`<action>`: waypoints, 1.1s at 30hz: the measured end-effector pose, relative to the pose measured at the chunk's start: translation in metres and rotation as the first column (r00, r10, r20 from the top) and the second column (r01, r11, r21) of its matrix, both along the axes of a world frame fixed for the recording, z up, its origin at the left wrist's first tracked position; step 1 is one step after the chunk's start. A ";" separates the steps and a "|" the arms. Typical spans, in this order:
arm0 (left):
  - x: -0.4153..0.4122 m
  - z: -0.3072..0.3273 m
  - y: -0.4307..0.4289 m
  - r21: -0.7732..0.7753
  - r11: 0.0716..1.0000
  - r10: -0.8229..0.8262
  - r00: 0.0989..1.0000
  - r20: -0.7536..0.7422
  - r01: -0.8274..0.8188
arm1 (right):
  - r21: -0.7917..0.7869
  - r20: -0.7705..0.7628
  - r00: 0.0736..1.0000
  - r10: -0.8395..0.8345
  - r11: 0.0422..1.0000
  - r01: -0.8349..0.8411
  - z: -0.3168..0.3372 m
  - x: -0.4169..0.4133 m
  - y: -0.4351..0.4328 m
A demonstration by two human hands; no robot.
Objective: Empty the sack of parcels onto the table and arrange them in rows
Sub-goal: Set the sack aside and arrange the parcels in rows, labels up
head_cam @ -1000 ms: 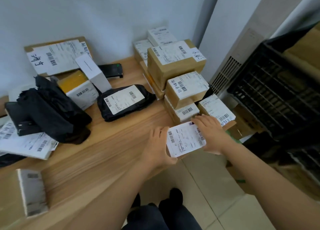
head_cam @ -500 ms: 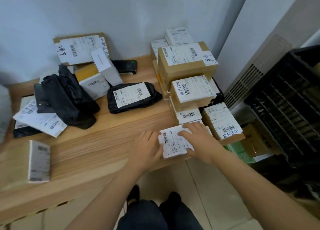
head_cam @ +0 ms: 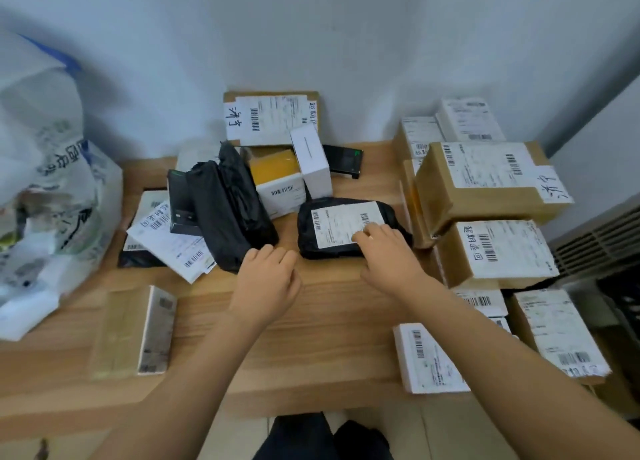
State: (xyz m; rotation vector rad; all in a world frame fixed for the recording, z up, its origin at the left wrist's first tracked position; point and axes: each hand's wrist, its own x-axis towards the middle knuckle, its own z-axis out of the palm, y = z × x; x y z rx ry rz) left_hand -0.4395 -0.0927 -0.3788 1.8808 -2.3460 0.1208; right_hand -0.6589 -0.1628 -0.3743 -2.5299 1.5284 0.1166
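Sack: the white woven sack (head_cam: 52,200) slumped at the left end of the wooden counter (head_cam: 329,321); we could not tell its contents.
Parcels: brown cardboard boxes (head_cam: 485,196) stood stacked at the counter's right.
Right hand: our right hand (head_cam: 391,255) rested on the black soft labelled parcel (head_cam: 332,217), fingers straight.
Left hand: our left hand (head_cam: 266,279) held nothing, fingers loosely curled, just beside the black plastic-wrapped bundle (head_cam: 232,210).

One view, head-worn, wide-angle. Position: above the near edge of the table (head_cam: 322,324), close. Facing: forward and down, toward the wall (head_cam: 346,37) behind the far edge.
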 end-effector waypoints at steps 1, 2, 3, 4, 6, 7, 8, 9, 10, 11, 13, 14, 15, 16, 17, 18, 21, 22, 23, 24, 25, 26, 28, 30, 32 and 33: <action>0.007 -0.002 -0.007 0.004 1.000 -0.009 1.000 0.000 0.009 | 0.028 -0.017 0.999 -0.035 0.999 0.035 -0.006 0.007 -0.015; 0.013 -0.004 -0.014 0.009 1.000 -0.023 1.000 0.001 0.023 | 0.059 -0.034 0.997 -0.067 0.996 0.069 -0.011 0.013 -0.031; 0.018 -0.007 -0.020 0.010 0.999 -0.038 0.999 0.001 0.038 | 0.089 -0.049 0.994 -0.093 0.991 0.097 -0.016 0.018 -0.047; 0.023 -0.009 -0.026 0.005 0.999 -0.053 0.999 -0.003 0.053 | 0.120 -0.065 0.992 -0.110 0.986 0.117 -0.021 0.022 -0.062; 0.031 -0.014 -0.039 -0.017 0.996 -0.087 0.996 -0.020 0.086 | 0.202 -0.108 0.988 -0.110 0.971 0.130 -0.030 0.025 -0.088; 0.034 -0.016 -0.044 -0.026 0.994 -0.104 0.994 -0.027 0.103 | 0.259 -0.144 0.985 -0.096 0.957 0.132 -0.034 0.025 -0.097; 0.036 -0.018 -0.048 -0.029 0.993 -0.118 0.992 -0.034 0.117 | 0.316 -0.181 0.980 -0.077 0.939 0.132 -0.036 0.023 -0.103; 0.037 -0.019 -0.051 -0.029 0.992 -0.127 0.991 -0.041 0.126 | 0.362 -0.209 0.976 -0.062 0.922 0.136 -0.039 0.022 -0.107; 0.037 -0.020 -0.054 -0.028 0.991 -0.135 0.990 -0.049 0.133 | 0.385 -0.221 0.974 -0.060 0.912 0.144 -0.041 0.020 -0.109; 0.037 -0.021 -0.056 -0.023 0.990 -0.141 0.988 -0.058 0.140 | 0.386 -0.219 0.973 -0.073 0.910 0.155 -0.042 0.019 -0.108; 0.035 -0.023 -0.058 0.003 0.989 -0.146 0.987 -0.068 0.146 | 0.341 -0.199 0.973 -0.116 0.923 0.179 -0.042 0.022 -0.099; 0.033 -0.024 -0.058 0.024 0.989 -0.143 0.987 -0.070 0.145 | 0.319 -0.189 0.973 -0.136 0.928 0.191 -0.043 0.024 -0.092; 0.032 -0.025 -0.059 0.041 0.989 -0.141 0.988 -0.069 0.145 | 0.304 -0.173 0.973 -0.154 0.931 0.201 -0.044 0.026 -0.083; 0.029 -0.025 -0.060 0.051 0.988 -0.141 0.988 -0.068 0.144 | 0.298 -0.152 0.974 -0.169 0.932 0.208 -0.045 0.028 -0.074; 0.027 -0.025 -0.061 0.054 0.988 -0.141 0.988 -0.068 0.144 | 0.303 -0.133 0.974 -0.181 0.929 0.214 -0.046 0.029 -0.065; 0.024 -0.024 -0.062 0.052 0.988 -0.139 0.988 -0.069 0.143 | 0.314 -0.121 0.975 -0.186 0.925 0.215 -0.048 0.029 -0.057; 0.016 -0.020 -0.062 0.029 0.991 -0.131 0.989 -0.070 0.134 | 0.321 -0.102 0.982 -0.159 0.929 0.184 -0.051 0.027 -0.044; 0.014 -0.020 -0.061 0.025 0.991 -0.127 0.990 -0.068 0.129 | 0.309 -0.094 0.984 -0.154 0.935 0.176 -0.051 0.026 -0.042; 0.012 -0.019 -0.060 0.020 0.993 -0.117 0.991 -0.066 0.118 | 0.292 -0.083 0.985 -0.152 0.941 0.170 -0.050 0.026 -0.040; 0.009 -0.019 -0.059 0.014 0.994 -0.103 0.993 -0.063 0.104 | 0.270 -0.068 0.986 -0.151 0.949 0.164 -0.047 0.026 -0.039; 0.007 -0.018 -0.057 0.007 0.996 -0.091 0.994 -0.059 0.092 | 0.246 -0.052 0.987 -0.149 0.956 0.157 -0.044 0.026 -0.037; 0.005 -0.017 -0.055 0.002 0.997 -0.081 0.995 -0.053 0.081 | 0.220 -0.039 0.989 -0.145 0.964 0.150 -0.040 0.025 -0.036; -0.001 -0.014 -0.049 -0.006 0.998 -0.061 0.997 -0.041 0.061 | 0.167 -0.024 0.991 -0.130 0.977 0.132 -0.031 0.020 -0.032; -0.006 -0.008 -0.043 -0.020 0.999 -0.031 0.999 -0.033 0.030 | 0.126 -0.014 0.993 -0.115 0.985 0.115 -0.018 0.013 -0.027; -0.011 0.002 -0.037 -0.048 0.999 0.003 0.999 -0.033 -0.004 | 0.098 -0.006 0.994 -0.107 0.989 0.107 -0.004 0.007 -0.020; -0.013 0.007 -0.035 -0.067 0.997 0.020 0.999 -0.036 -0.022 | 0.085 0.004 0.994 -0.109 0.990 0.109 0.003 0.005 -0.017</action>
